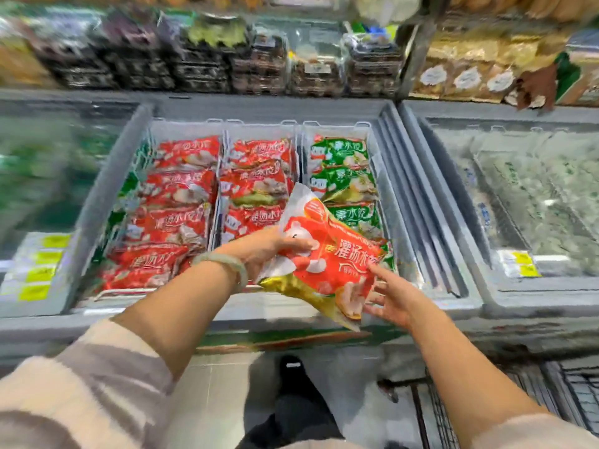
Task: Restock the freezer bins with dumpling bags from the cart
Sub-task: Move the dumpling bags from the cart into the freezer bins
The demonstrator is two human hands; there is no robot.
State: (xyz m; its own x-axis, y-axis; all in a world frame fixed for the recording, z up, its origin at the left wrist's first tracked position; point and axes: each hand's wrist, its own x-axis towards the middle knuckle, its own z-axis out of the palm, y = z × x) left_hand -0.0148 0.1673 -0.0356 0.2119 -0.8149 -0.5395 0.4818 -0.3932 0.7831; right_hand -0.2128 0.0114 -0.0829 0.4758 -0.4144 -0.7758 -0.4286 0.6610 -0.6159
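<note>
An orange and white dumpling bag (pixel 327 257) hangs tilted over the front edge of the open freezer (pixel 278 306). My left hand (pixel 269 251) grips its upper left side, thumb on the front. My right hand (pixel 393 294) touches its lower right corner with spread fingers. Below lie three wire bins: the left bin (pixel 168 209) and the middle bin (pixel 256 186) hold red dumpling bags, and the right bin (pixel 345 176) holds green ones.
The cart's wire basket (pixel 505 403) shows at the lower right. A closed glass-lidded freezer (pixel 534 202) stands to the right. Packaged goods fill the shelves (pixel 227 56) behind. Another person's hand (pixel 536 87) reaches onto the shelf at upper right. Yellow price tags (pixel 42 264) sit at left.
</note>
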